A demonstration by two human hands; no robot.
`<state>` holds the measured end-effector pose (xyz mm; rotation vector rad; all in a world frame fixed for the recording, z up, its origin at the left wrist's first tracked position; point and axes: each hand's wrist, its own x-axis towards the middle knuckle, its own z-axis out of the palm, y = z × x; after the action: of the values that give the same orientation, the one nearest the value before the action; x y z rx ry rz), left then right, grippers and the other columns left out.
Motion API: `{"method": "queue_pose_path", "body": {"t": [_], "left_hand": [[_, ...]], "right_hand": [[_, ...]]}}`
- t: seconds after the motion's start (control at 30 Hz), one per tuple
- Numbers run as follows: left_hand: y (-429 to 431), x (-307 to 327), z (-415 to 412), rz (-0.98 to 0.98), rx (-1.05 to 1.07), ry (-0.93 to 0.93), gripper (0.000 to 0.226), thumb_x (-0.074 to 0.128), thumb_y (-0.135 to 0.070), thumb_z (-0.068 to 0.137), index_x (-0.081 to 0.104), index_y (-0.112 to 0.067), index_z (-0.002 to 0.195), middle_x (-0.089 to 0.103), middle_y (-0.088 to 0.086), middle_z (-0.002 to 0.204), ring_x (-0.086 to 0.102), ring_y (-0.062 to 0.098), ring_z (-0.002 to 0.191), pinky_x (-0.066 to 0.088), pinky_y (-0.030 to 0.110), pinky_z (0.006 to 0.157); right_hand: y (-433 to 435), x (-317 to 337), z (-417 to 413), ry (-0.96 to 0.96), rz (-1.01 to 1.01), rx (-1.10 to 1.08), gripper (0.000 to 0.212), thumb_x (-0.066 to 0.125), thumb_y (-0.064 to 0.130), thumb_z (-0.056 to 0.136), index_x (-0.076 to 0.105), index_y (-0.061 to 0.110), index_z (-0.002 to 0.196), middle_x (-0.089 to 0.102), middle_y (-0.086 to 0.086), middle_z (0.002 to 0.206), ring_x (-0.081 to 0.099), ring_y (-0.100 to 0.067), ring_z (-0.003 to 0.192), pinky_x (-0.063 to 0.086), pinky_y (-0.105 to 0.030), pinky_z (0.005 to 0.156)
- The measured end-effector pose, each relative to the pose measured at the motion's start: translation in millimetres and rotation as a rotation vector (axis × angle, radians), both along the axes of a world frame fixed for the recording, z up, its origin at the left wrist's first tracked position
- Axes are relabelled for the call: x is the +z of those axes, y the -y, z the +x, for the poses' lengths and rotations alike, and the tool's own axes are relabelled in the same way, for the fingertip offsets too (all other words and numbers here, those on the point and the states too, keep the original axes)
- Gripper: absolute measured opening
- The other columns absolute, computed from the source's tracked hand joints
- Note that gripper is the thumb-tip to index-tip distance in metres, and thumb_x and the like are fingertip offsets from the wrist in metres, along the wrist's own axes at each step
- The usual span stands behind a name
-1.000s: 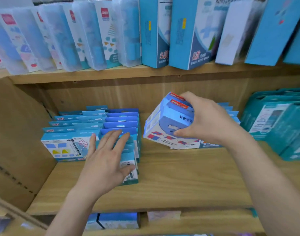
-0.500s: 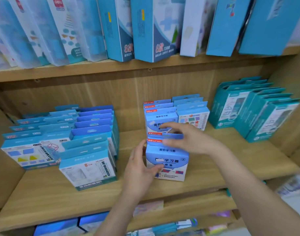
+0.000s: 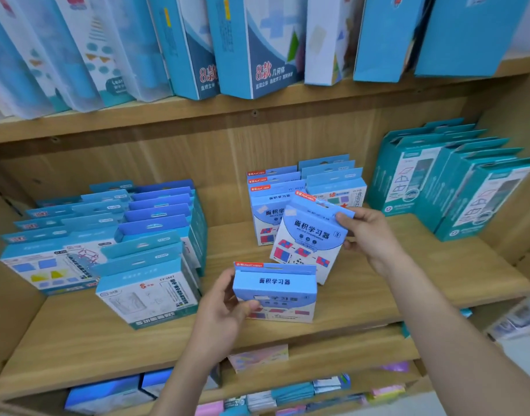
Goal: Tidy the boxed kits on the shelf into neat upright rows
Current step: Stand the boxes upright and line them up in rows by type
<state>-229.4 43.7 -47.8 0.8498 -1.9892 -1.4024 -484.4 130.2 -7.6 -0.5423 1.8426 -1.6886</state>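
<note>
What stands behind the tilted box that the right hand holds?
Behind the tilted box, held by the right hand, a row of matching kits stands upright. The box covers the front kit's right half, so that part cannot be seen.

Tall boxes (image 3: 257, 40) up top: tops cut off by edge. Clear cases (image 3: 47, 55) far left: blurry. Teal boxes (image 3: 474, 187): blurry. Blue rows (image 3: 155, 205): back boxes mostly hidden, only tops show. Left hand (image 3: 221, 313): fingers hidden behind small box (image 3: 275, 283). Right hand (image 3: 371, 238): fingertips hidden behind tilted box (image 3: 308, 244). Stuff (image 3: 287, 397) down below: blurry, cannot tell what. Small print (image 3: 164, 298): too tiny.
</note>
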Motion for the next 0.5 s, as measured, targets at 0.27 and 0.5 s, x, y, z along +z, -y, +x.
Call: {"method": "queue_pose_path", "body": {"t": [0.27,0.5], "left_hand": [[-4.8,2.8,-4.7,-0.009,-0.019,0.015,0.049,0.063,0.012,0.081,0.055,-0.029,0.108,0.067,-0.026,0.098,0.062,-0.004,0.094,0.047,0.008,0.074],[-9.6,-0.5,-18.9,-0.07,0.024,-0.009,0.049,0.064,0.008,0.082,0.055,-0.03,0.113,0.068,-0.019,0.105,0.059,-0.004,0.099,0.045,0.006,0.075]], "right_hand": [[-7.1,3.7,-10.8,0.036,-0.02,-0.027,0.01,0.058,0.014,0.093,0.066,0.01,0.099,0.071,-0.009,0.088,0.06,-0.015,0.064,0.042,-0.022,0.045],[-8.0,3.2,13.5,-0.065,-0.044,0.255,0.001,0.069,0.012,0.085,0.07,0.011,0.085,0.074,0.001,0.08,0.068,-0.012,0.072,0.055,-0.025,0.066]]}}
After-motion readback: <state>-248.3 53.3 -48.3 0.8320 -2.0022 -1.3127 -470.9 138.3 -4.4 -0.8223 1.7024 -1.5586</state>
